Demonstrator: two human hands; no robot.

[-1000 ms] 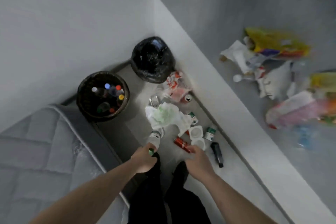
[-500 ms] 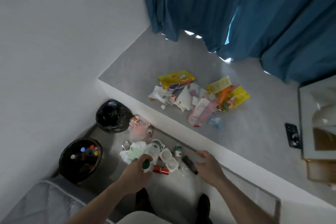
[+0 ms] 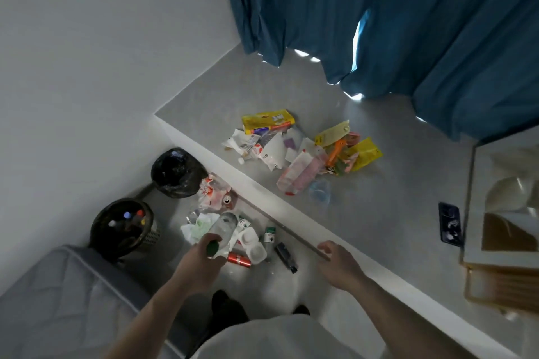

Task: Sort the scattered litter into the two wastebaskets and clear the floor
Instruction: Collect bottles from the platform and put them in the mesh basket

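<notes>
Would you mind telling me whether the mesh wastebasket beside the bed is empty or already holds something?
Not empty: the mesh wastebasket already holds several bottles; their coloured caps show inside its rim.

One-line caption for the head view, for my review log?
Left hand holds a clear green-capped bottle above floor litter near two wastebaskets; right hand hovers open.

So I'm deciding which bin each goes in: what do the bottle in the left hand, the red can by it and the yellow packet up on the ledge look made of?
The bottle looks like clear, glossy plastic: you see through it, and its cap is green. The red can seems to be painted metal with a sheen. The yellow packet looks like printed card or plastic film; I can't tell which.
</notes>
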